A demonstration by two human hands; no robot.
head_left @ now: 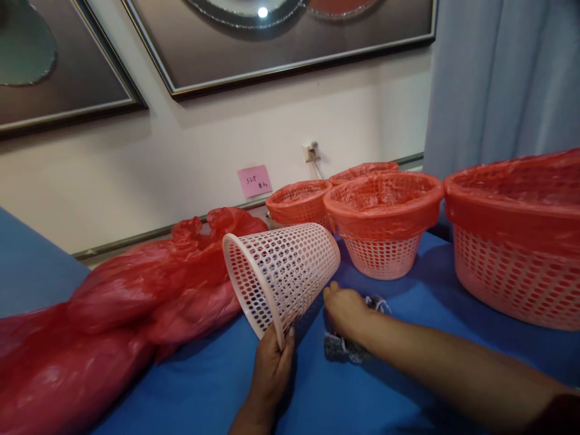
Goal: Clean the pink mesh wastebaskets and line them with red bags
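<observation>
My left hand [273,364] grips the rim of a white perforated plastic basket [294,266], thumb on one side of the rim and fingers on the other. The basket lies tilted on its side in the air, its mouth towards the left. Close by its narrow base is my right hand [347,309], with fingers curled in; whether it touches the basket or holds anything is hidden. Beneath that hand, a dark grey fabric-like bundle with whitish strands [335,348] rests on the blue-covered table [312,405].
Red plastic bags [136,296] are heaped along the left. Several baskets lined with red bags stand behind and to the right, including a medium one [383,241] and a large one [516,260]. A pink note [254,181] is stuck on the wall beside a socket [312,152].
</observation>
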